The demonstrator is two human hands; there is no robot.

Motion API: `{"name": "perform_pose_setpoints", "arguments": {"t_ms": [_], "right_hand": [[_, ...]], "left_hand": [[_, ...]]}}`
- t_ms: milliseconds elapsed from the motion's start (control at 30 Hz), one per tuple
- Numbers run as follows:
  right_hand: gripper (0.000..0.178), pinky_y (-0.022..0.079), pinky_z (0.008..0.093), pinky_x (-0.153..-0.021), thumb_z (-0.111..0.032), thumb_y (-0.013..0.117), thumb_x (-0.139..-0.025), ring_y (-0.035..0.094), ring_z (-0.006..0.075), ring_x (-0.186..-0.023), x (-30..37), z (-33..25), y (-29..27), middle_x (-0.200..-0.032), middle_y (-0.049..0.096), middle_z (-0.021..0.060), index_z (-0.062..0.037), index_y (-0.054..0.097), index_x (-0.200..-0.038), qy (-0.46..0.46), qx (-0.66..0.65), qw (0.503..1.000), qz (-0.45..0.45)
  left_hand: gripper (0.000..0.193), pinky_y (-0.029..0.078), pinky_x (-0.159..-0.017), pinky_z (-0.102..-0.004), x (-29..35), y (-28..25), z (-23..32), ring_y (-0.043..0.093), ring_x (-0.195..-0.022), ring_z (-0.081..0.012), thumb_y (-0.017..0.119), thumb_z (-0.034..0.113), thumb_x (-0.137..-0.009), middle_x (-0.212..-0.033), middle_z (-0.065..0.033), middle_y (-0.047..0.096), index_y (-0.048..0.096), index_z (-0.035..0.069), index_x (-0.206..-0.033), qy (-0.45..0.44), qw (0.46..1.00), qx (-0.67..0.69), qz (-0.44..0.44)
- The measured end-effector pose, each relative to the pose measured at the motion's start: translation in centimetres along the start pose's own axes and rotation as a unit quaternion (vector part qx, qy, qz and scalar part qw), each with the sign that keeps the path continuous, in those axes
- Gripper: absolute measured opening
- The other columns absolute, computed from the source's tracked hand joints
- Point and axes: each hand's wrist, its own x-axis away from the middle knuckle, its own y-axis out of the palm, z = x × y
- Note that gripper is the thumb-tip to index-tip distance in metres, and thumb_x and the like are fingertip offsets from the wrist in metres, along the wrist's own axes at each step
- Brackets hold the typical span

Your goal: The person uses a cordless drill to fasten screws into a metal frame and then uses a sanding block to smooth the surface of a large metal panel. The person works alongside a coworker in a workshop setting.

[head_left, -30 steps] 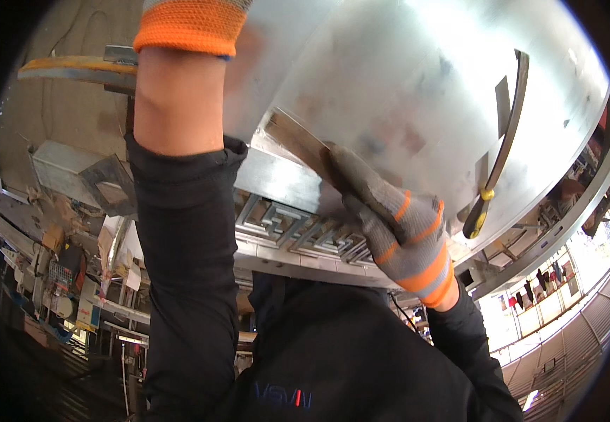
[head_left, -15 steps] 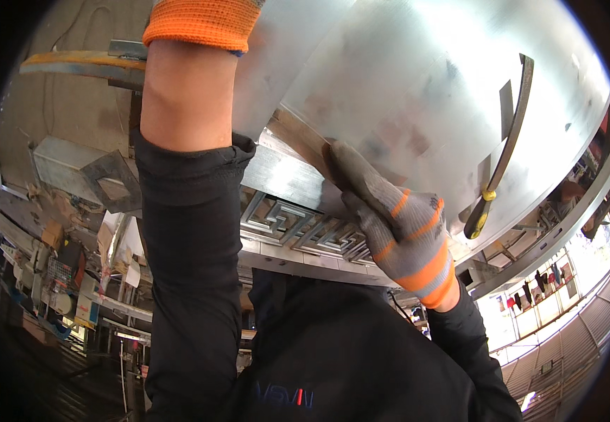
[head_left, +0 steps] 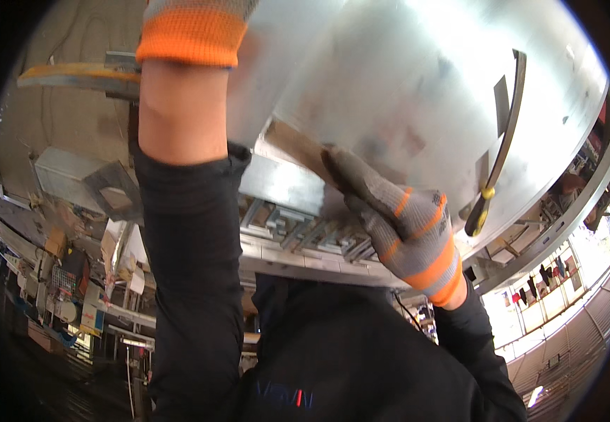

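In a grey glove with orange bands, my right hand (head_left: 412, 232) has its fingers closed on the near end of a flat brown strip (head_left: 292, 146). The strip lies slantwise at the near edge of a large shiny metal sheet (head_left: 389, 91); its exact kind is unclear. My left arm reaches up over the sheet's left side. Only the orange cuff and a bit of grey of my left hand (head_left: 194, 32) show at the top edge, with its fingers out of view. To the right, a long file-like tool (head_left: 505, 151) with a yellow-and-black handle rests on the sheet.
Below the sheet's near edge runs a metal lattice (head_left: 305, 232) of angular bars. At the left are a rusty-yellow curved bar (head_left: 73, 76), a square plate with a hole (head_left: 111, 190) and cluttered materials. A dark flat piece (head_left: 502, 102) lies beside the tool.
My left arm has come slightly down and left in the picture, showing more of the glove. My right hand has shifted a little to the right, still on the strip.
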Motion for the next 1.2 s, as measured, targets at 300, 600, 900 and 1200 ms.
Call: {"name": "perform_pose_setpoints", "arguments": {"t_ms": [300, 600, 900, 1200], "right_hand": [[0.073, 0.061, 0.0449, -0.073, 0.003, 0.077, -0.096, 0.074, 0.0401, -0.078, 0.0, 0.0, -0.4, -0.091, 0.077, 0.0183, -0.0187, 0.070, -0.166, -0.005, 0.026, 1.000, 0.005], [0.073, 0.064, 0.0411, -0.078, 0.008, 0.072, -0.098, 0.079, 0.0362, -0.080, -0.4, 0.0, -0.8, -0.099, 0.083, 0.0185, -0.0160, 0.069, -0.167, 0.017, -0.023, 0.999, -0.029], [0.068, 0.064, 0.0414, -0.084, 0.004, 0.080, -0.096, 0.081, 0.0367, -0.091, 0.3, -0.2, -2.4, -0.106, 0.083, 0.0213, -0.0100, 0.071, -0.162, 0.027, 0.012, 0.999, -0.035], [0.066, 0.063, 0.0347, -0.103, 0.006, 0.071, -0.100, 0.077, 0.0150, -0.116, 0.4, -0.7, -3.7, -0.141, 0.080, 0.0127, 0.0035, 0.064, -0.166, 0.164, -0.302, 0.939, -0.032]], "left_hand": [[0.046, 0.062, -0.111, -0.0489, -0.2, 0.0, 0.3, 0.079, -0.125, -0.0435, 0.064, 0.043, -0.118, -0.136, -0.0244, 0.082, 0.080, 0.007, -0.142, 0.003, 1.000, -0.004, 0.008], [0.045, 0.062, -0.110, -0.0486, -1.0, 0.3, 0.4, 0.079, -0.123, -0.0429, 0.063, 0.041, -0.118, -0.135, -0.0238, 0.083, 0.080, 0.007, -0.141, 0.024, 1.000, -0.014, -0.003], [0.044, 0.063, -0.109, -0.0483, -4.9, -0.5, -4.9, 0.080, -0.122, -0.0423, 0.062, 0.040, -0.118, -0.134, -0.0231, 0.084, 0.080, 0.006, -0.141, 0.226, 0.933, -0.274, -0.052], [0.053, 0.059, -0.074, -0.0516, -4.1, -0.7, -1.3, 0.070, -0.070, -0.0379, 0.060, 0.044, -0.113, -0.073, -0.0162, 0.070, 0.070, 0.000, -0.084, -0.002, 0.995, -0.001, -0.097]]}}
